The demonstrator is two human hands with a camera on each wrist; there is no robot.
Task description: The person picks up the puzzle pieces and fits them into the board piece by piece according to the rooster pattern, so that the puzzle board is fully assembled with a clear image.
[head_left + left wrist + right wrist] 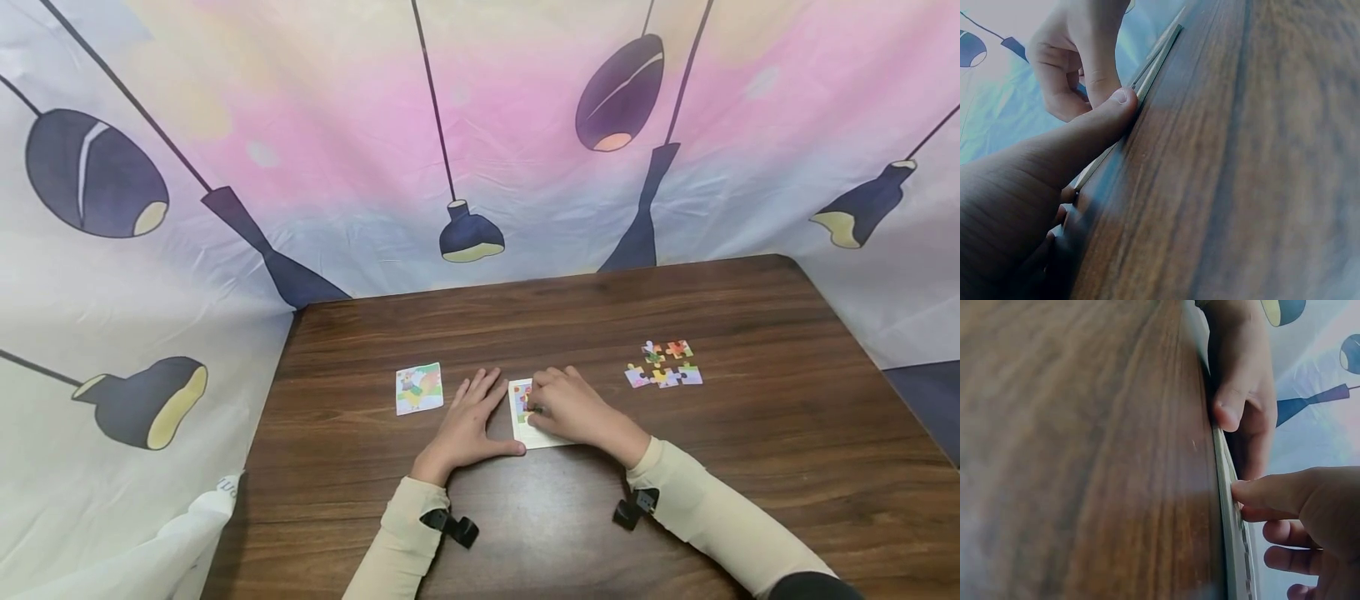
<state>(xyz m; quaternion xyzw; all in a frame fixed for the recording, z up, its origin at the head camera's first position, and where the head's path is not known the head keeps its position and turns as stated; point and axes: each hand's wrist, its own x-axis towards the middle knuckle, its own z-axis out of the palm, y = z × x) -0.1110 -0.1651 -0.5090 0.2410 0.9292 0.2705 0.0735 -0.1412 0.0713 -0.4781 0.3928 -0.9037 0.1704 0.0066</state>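
Note:
A small white-framed jigsaw board [551, 438] lies flat on the table, with colourful puzzle pieces [521, 405] showing at its left side. My left hand [472, 423] rests spread beside it, the thumb touching the board's near-left corner and the other fingers pointing away along its left side. Over the board, my right hand [573, 407] has curled fingers, thumb and forefinger pinching a puzzle piece down at the board's surface. That piece is mostly hidden by the fingers. In the right wrist view the thumb and forefinger meet at the board edge [1230, 537].
To the left lies a square picture card [419, 389] with a cartoon bird. Several loose puzzle pieces [664, 375] sit in a cluster to the right. The brown wooden table [337, 467] ends at a printed cloth backdrop [360, 217] behind and at the sides.

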